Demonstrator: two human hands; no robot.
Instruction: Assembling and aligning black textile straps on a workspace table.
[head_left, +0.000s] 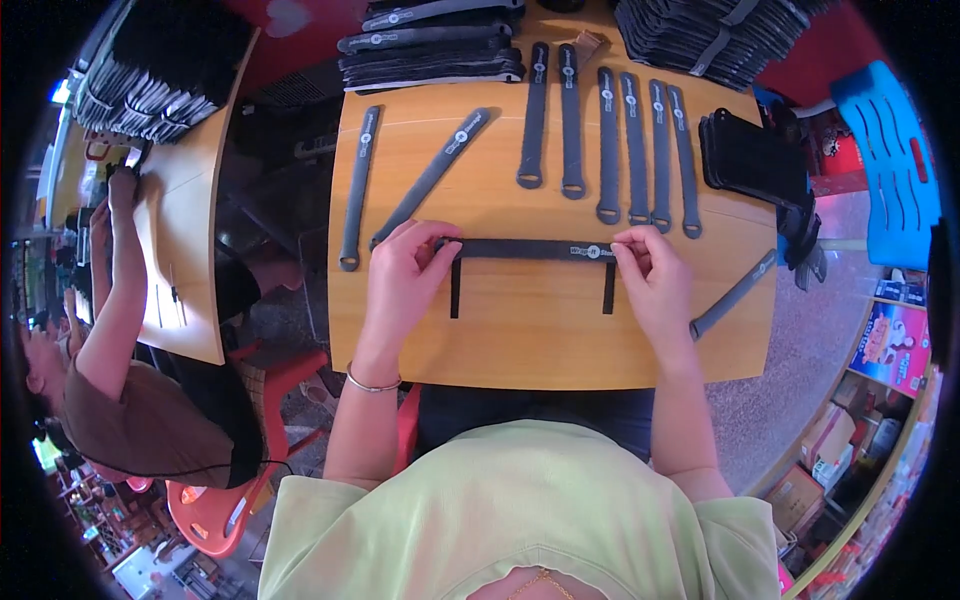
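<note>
In the head view, taking the dark gray strap point(520, 249) as the clock's center, it runs level from 9 to 3 o'clock between the two hands. The left hand point(405, 280) is at 9 o'clock, its thumb and forefinger closed on the strap's left end, covering that tip. The right hand point(655, 285) is at 3 o'clock, its fingers point(622, 243) pinching the right end just beside a pale printed mark. The strap's middle stretches bare between both grips; whether it touches the bench point(530, 355) or sits slightly above, I cannot tell. Two short black strips point(609, 290) extend toward 6 o'clock from its lower edge, one near each hand.

Around 10 o'clock lie an upright strap point(360, 190) and a slanted strap point(432, 178), the latter's lower end just beside the left hand. A pair of straps point(535, 120) lies at 12, a row of four straps point(633, 150) between 1 and 2, and a lone strap point(737, 292) just past 3, its lower end near the right forearm. Strap piles point(430, 62) rise at 11 and 1.
</note>
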